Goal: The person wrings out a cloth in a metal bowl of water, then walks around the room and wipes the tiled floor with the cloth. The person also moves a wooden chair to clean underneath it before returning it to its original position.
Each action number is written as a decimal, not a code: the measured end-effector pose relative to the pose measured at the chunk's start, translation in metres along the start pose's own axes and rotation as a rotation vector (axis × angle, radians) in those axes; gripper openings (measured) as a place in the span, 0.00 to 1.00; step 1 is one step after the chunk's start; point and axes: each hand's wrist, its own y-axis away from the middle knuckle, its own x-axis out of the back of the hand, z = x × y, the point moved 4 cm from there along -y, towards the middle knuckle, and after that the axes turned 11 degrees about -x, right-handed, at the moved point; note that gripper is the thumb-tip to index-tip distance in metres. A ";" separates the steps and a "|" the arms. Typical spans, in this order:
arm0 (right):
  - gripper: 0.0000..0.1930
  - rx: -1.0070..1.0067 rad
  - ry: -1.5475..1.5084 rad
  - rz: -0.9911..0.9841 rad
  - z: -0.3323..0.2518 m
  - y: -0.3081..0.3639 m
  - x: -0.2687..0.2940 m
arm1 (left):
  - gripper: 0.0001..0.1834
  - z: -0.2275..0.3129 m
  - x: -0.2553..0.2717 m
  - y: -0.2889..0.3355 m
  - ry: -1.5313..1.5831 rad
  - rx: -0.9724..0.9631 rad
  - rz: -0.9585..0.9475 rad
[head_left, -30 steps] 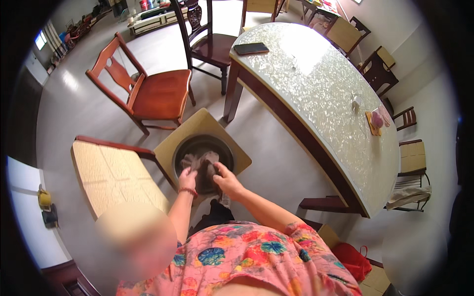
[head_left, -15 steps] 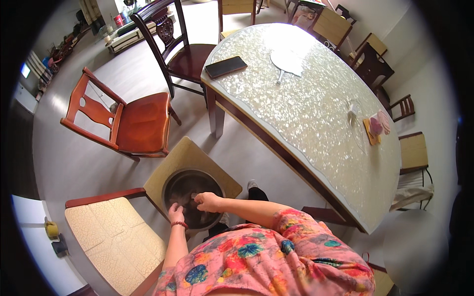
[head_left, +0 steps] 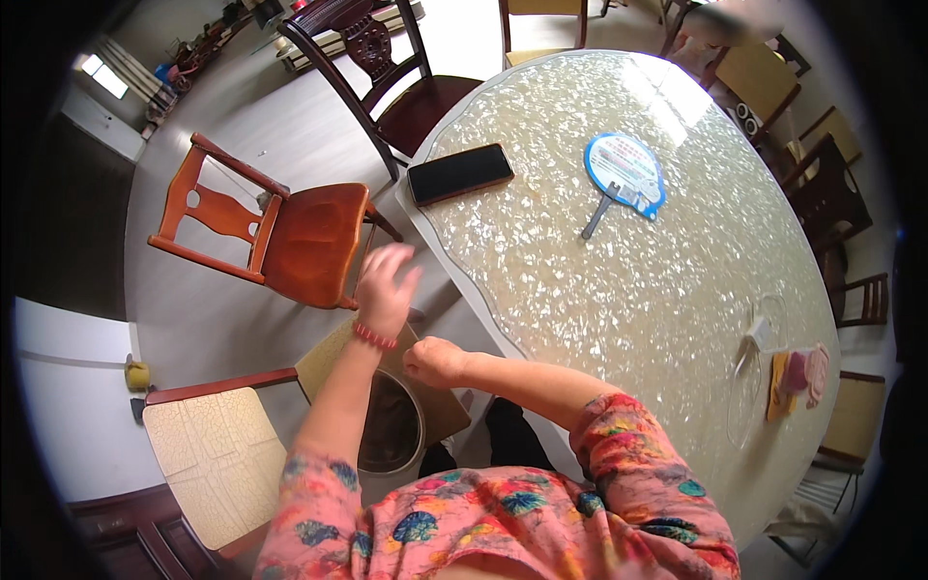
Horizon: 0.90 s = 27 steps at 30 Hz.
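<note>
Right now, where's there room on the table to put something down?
Bare table lies between the fan and white plug, with a smaller gap between phone and fan. It's crowded by the plug and pink and orange things.

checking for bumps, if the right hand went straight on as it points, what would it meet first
The right hand would probably meet the left hand first, at the wrist near the red bracelet; depth is unclear, so it might pass above or below.

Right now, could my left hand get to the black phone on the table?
Probably yes: your left hand is open, and the phone lies near the edge of the table with nothing visible between them, though depth is hard to judge.
</note>
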 end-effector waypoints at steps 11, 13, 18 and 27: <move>0.07 -0.023 -0.090 0.038 0.006 -0.009 0.031 | 0.46 -0.057 -0.097 -0.149 -0.248 -0.103 -0.595; 0.07 -0.025 -0.119 0.032 0.006 -0.010 0.033 | 0.46 -0.057 -0.100 -0.150 -0.220 -0.135 -0.577; 0.07 -0.032 -0.158 -0.012 0.007 -0.011 0.027 | 0.45 -0.051 -0.096 -0.151 -0.226 -0.130 -0.560; 0.09 -0.066 -0.159 -0.077 0.007 -0.014 0.027 | 0.50 -0.052 -0.080 -0.143 -0.168 -0.110 -0.547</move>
